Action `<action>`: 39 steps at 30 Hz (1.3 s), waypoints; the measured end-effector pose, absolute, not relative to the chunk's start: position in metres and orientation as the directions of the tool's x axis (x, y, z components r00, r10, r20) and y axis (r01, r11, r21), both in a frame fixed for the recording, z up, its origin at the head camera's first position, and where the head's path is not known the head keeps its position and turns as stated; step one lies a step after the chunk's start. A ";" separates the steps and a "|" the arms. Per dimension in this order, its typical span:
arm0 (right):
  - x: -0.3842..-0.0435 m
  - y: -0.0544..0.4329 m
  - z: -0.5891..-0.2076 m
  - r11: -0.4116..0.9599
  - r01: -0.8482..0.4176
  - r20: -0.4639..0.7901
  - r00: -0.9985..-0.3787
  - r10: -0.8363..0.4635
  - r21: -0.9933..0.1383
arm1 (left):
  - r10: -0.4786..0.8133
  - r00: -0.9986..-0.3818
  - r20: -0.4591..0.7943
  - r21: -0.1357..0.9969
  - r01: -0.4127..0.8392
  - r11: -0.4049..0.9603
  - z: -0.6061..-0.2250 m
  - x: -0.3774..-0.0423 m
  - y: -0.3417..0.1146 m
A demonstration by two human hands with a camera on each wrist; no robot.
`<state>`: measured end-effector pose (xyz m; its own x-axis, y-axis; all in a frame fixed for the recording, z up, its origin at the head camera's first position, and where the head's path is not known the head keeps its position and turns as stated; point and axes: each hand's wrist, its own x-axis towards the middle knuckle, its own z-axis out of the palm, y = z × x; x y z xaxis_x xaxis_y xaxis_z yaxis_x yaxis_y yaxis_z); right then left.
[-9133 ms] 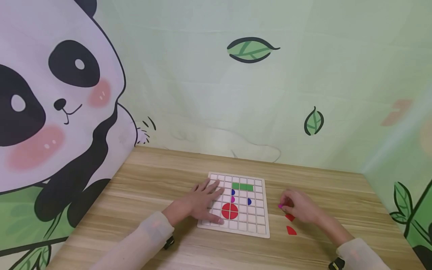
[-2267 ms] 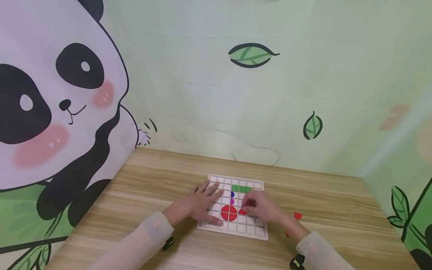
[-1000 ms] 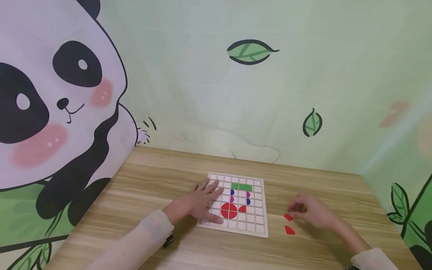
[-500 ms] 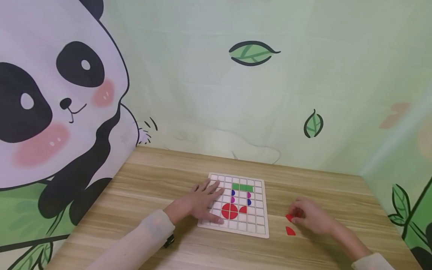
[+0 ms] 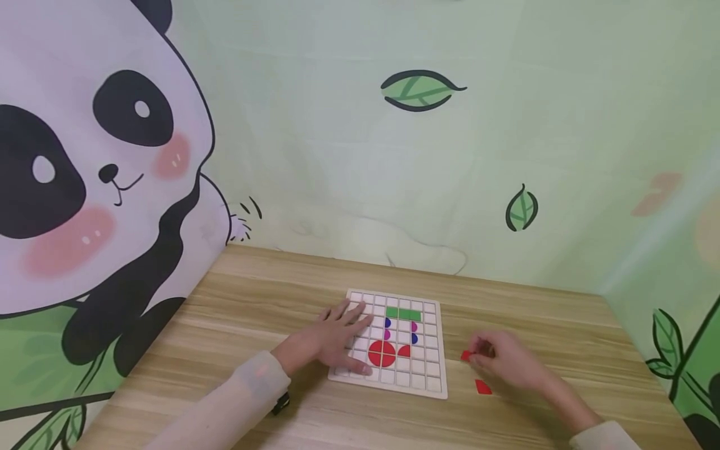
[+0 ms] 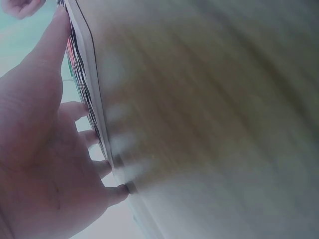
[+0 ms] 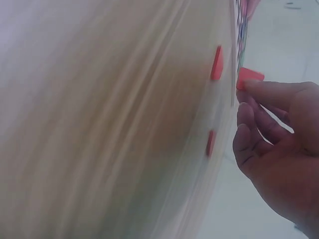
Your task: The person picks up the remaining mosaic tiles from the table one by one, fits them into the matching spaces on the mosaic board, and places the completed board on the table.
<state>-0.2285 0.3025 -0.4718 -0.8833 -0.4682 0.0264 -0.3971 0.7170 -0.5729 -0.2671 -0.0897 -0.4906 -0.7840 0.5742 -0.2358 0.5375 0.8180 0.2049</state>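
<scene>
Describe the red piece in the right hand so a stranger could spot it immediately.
On the wood-grain table sits a white grid board. To its right, the right hand pinches the red piece. The other loose red pieces lie on the table; only this one is held.

Right-hand fingers (image 7: 284, 93) pinching a red piece (image 7: 251, 75), two other red pieces (image 7: 217, 63) lying apart on a wood-grain tabletop (image 7: 119, 109)

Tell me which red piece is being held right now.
The red piece pinched in the right hand, off the board's right side. The other visible red pieces are unheld, lying on the board or the table.
</scene>
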 end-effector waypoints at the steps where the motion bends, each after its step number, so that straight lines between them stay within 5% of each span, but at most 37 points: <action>1: -0.230 0.298 -0.472 0.708 -0.403 0.039 -0.882 -0.470 -0.580 | 0.573 -0.785 -0.236 0.205 0.536 0.819 -0.491 -0.267 -0.090; 17: -0.250 0.225 -0.481 0.671 -0.409 0.042 -0.870 -0.492 -0.619 | 0.576 -0.783 -0.235 0.202 0.540 0.817 -0.491 -0.268 -0.090; 39: -0.253 0.213 -0.487 0.660 -0.385 0.004 -0.865 -0.501 -0.646 | 0.573 -0.785 -0.235 0.210 0.535 0.818 -0.491 -0.266 -0.092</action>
<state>-0.2531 0.2128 -0.4865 -0.8652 -0.5014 0.0036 -0.3850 0.6596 -0.6455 -0.2663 -0.0915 -0.4906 -0.7849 0.5733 -0.2351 0.5349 0.8184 0.2099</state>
